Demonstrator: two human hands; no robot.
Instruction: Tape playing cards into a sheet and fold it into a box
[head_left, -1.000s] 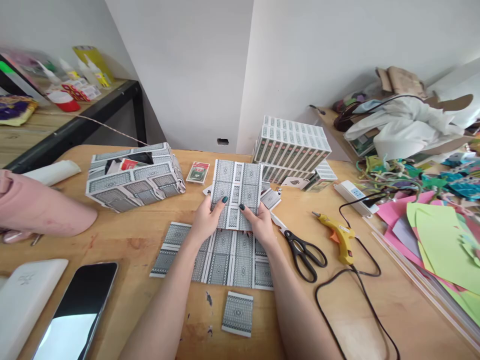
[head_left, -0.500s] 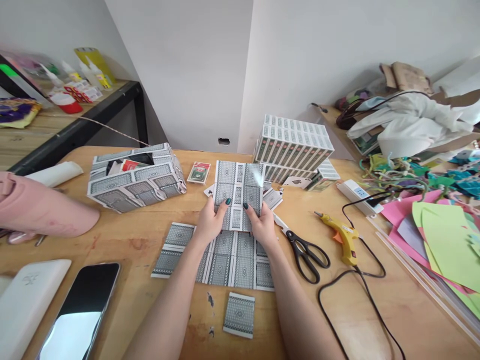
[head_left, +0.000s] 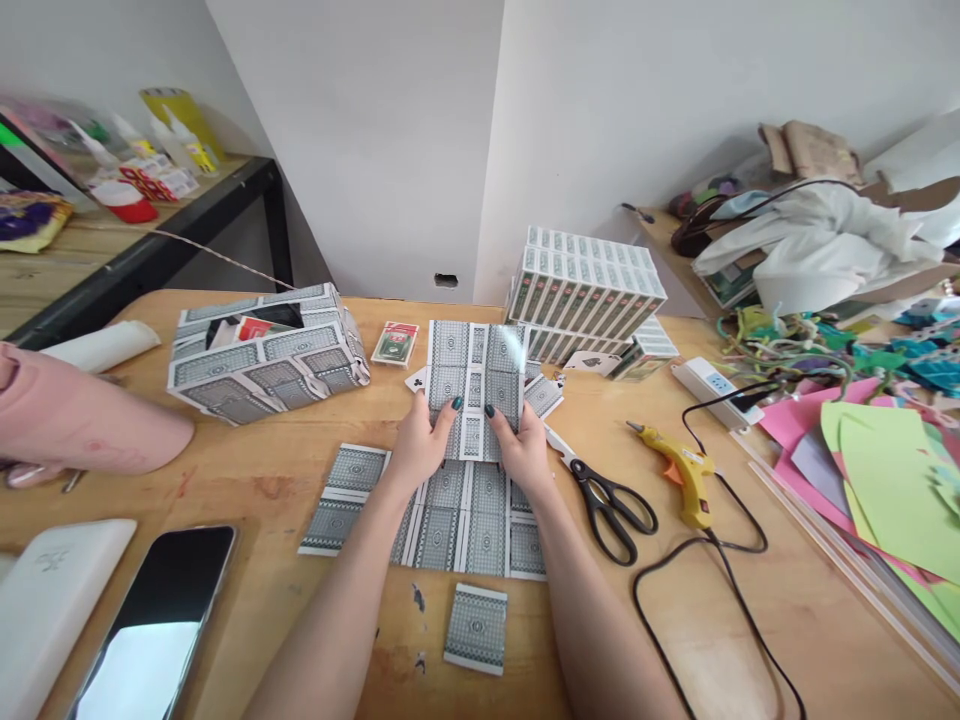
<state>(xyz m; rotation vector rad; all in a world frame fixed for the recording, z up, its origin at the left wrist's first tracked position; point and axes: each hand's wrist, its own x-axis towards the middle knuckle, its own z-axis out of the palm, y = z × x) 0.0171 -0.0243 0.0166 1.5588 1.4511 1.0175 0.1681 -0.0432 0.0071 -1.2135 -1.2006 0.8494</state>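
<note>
Between my two hands is a panel of joined playing cards (head_left: 475, 375), raised above the table with its grey patterned backs toward me. My left hand (head_left: 426, 435) grips its left edge, thumb on the front. On the right edge, my right hand (head_left: 523, 440) does the same; the other fingers of both hands are hidden behind. Beneath lies a larger flat sheet of joined cards (head_left: 439, 520), partly covered by my forearms. A small squarish card piece (head_left: 476, 628) rests nearer to me. Black-handled scissors (head_left: 611, 505) lie right of my right hand.
A card-covered box (head_left: 270, 355) with an open top stands at left, near a red-and-green card pack (head_left: 395, 343). Stacked card packs (head_left: 589, 280) stand behind. A yellow glue gun (head_left: 684, 475) trails its cord at right. A phone (head_left: 157, 620) and pink bottle (head_left: 97, 410) lie left.
The view has shifted very slightly. Both hands keep the same hold on the card panel, and nothing else has visibly moved.
</note>
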